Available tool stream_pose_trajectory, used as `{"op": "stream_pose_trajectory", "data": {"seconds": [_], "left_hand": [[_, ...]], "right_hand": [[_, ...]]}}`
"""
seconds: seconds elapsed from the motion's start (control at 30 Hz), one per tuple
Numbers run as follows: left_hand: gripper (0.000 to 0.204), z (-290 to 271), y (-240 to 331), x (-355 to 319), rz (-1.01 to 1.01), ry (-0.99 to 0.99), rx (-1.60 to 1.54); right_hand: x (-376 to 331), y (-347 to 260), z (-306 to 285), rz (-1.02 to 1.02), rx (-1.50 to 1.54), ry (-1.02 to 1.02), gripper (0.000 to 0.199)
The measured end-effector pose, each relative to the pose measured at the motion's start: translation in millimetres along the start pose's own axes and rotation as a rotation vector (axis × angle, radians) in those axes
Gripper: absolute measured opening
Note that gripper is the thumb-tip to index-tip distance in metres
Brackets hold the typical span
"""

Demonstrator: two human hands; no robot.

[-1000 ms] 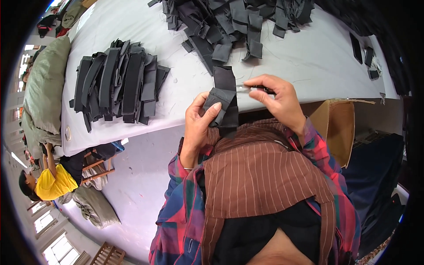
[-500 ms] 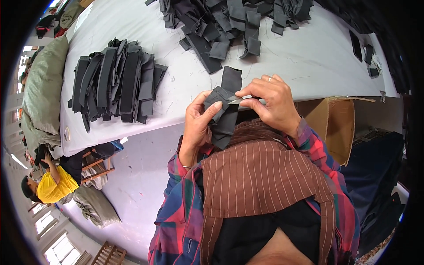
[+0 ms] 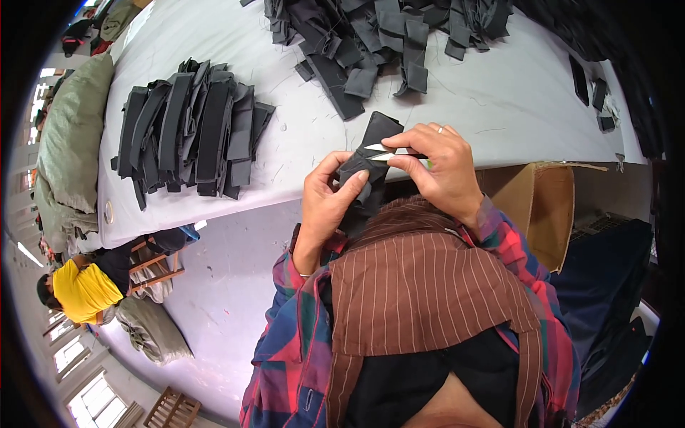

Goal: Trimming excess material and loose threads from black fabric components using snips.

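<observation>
My left hand (image 3: pixel 325 196) pinches a dark grey fabric strip (image 3: pixel 381 128) between thumb and fingers, just off the table's front edge. The strip is folded or doubled where I hold it, and its lower end hangs down in front of my striped apron. Thread snips (image 3: pixel 379 156) are held in my right hand (image 3: pixel 444 165), thumb below and fingers above. Their two pale blades stand apart, with the tips at the fabric beside my left thumb. Whether a thread lies between the blades is too small to tell.
On the white table (image 3: pixel 285 146), a row of stacked grey strips (image 3: pixel 207 135) lies left and a loose heap of strips (image 3: pixel 385 43) lies at the back. A cardboard box (image 3: pixel 553 207) stands right, below the tabletop. A full sack (image 3: pixel 75 135) and a yellow-shirted person (image 3: pixel 85 291) are left.
The snips' blades have parted, having been close together. The strip's upper end has tilted to the right in my left hand. The person in yellow has lowered a raised arm.
</observation>
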State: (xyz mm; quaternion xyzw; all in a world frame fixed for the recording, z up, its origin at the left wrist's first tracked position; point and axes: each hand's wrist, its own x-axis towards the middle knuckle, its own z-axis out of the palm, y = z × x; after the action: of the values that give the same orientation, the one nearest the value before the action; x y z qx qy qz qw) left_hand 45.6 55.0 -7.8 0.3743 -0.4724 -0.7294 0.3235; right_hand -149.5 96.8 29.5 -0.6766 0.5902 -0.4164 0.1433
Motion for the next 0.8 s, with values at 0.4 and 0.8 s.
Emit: {"op": "stream_pose_trajectory", "data": {"seconds": [0.4,0.8], "left_hand": [[0.019,2.8,2.7,2.1,0.272,0.095,0.504],[0.021,7.1,6.5,2.4,0.421,0.079,0.663]], "right_hand": [[0.6,-0.2,4.7,-0.044,-0.141,0.01,0.011],[-1.8,-1.0,6.5,-0.057,-0.171,0.018,0.011]]}}
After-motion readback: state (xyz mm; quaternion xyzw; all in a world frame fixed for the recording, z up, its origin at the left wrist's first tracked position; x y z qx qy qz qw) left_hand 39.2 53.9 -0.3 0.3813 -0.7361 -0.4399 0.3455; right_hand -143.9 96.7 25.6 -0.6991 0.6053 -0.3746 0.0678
